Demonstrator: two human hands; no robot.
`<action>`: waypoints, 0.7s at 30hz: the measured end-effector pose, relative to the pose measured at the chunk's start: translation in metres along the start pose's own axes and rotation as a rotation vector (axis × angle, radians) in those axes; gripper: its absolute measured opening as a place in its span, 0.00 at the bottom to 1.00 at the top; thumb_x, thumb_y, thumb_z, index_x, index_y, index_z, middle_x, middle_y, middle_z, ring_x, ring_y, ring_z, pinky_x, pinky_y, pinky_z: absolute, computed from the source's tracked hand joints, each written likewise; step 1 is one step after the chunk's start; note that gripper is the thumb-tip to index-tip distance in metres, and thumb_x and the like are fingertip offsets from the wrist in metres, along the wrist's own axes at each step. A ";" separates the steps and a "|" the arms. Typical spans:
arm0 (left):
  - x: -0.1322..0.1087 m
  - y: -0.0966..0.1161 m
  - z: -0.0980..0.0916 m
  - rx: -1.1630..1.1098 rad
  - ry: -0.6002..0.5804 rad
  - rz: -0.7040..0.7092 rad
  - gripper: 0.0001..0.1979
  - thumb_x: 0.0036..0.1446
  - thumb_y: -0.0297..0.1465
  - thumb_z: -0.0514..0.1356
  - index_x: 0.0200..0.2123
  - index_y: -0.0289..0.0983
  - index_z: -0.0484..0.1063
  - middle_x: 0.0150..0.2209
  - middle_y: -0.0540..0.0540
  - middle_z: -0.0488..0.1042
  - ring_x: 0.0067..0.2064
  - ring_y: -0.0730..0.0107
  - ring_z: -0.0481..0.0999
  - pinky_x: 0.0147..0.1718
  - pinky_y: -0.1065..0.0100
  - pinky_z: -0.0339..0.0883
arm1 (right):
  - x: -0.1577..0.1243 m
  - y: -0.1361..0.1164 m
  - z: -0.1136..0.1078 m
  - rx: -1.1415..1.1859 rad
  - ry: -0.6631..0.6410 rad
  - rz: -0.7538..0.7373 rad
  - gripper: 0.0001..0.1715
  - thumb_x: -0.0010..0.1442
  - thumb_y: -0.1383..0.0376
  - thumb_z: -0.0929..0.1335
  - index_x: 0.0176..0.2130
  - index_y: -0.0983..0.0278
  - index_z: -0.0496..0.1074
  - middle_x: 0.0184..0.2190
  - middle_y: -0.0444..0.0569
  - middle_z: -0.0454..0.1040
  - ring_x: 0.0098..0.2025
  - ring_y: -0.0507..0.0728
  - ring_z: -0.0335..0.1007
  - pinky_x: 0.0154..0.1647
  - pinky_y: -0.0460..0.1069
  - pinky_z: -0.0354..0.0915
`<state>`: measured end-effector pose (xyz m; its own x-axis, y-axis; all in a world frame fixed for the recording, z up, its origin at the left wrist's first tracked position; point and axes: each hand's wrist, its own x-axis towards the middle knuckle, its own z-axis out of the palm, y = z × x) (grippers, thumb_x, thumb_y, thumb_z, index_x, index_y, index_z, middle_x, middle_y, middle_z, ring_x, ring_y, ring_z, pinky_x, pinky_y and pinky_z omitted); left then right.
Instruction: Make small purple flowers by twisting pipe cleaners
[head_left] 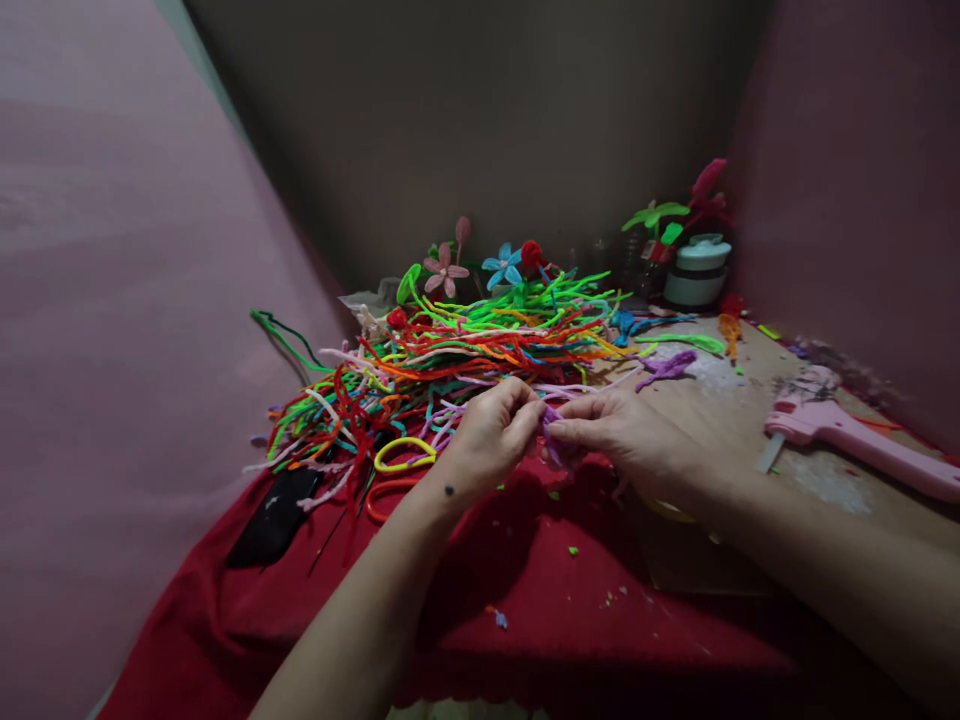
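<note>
Between my two hands is a purple pipe cleaner [553, 432], bent into a small bunched shape that my fingers partly hide. My left hand [495, 428] pinches it from the left with thumb and curled fingers. From the right, my right hand [619, 432] grips the same piece between thumb and forefinger. Just behind the hands lies a big heap of coloured pipe cleaners [480, 345] in green, red, orange, white and lilac. A finished-looking purple pipe-cleaner piece [666, 368] rests on the board to the right.
A pink glue gun [862, 435] lies on a brown board [720, 420] at right. Pipe-cleaner flowers [446, 270] and a pale green lidded jar [697, 270] stand at the back. A black phone-like object [276, 518] sits left on the red cloth [525, 610]. Pink panels flank both sides.
</note>
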<state>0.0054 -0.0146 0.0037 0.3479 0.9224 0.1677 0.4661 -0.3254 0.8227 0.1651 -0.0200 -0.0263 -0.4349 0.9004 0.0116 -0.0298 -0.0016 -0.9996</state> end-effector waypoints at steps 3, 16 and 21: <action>0.000 -0.004 0.003 0.157 0.068 0.131 0.08 0.56 0.32 0.52 0.26 0.35 0.64 0.19 0.54 0.63 0.22 0.79 0.60 0.23 0.75 0.55 | -0.001 -0.001 0.000 0.016 -0.057 0.039 0.14 0.53 0.59 0.66 0.24 0.67 0.70 0.19 0.44 0.67 0.21 0.49 0.58 0.24 0.46 0.55; -0.001 0.009 0.001 -0.367 -0.081 -0.177 0.09 0.51 0.35 0.59 0.27 0.34 0.65 0.16 0.56 0.63 0.15 0.83 0.56 0.13 0.77 0.47 | -0.006 -0.018 0.004 -0.134 -0.128 0.100 0.16 0.58 0.63 0.61 0.22 0.66 0.68 0.14 0.42 0.66 0.14 0.46 0.57 0.14 0.42 0.51; 0.000 0.008 0.007 -0.298 0.112 -0.138 0.08 0.48 0.31 0.60 0.22 0.33 0.65 0.14 0.54 0.65 0.15 0.83 0.59 0.15 0.77 0.51 | -0.003 -0.009 0.007 0.033 -0.117 0.164 0.13 0.57 0.63 0.62 0.24 0.66 0.66 0.09 0.39 0.62 0.10 0.47 0.54 0.10 0.42 0.49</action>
<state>0.0151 -0.0190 0.0067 0.1987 0.9760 0.0890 0.2390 -0.1363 0.9614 0.1605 -0.0253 -0.0174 -0.5377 0.8304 -0.1458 0.0209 -0.1597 -0.9869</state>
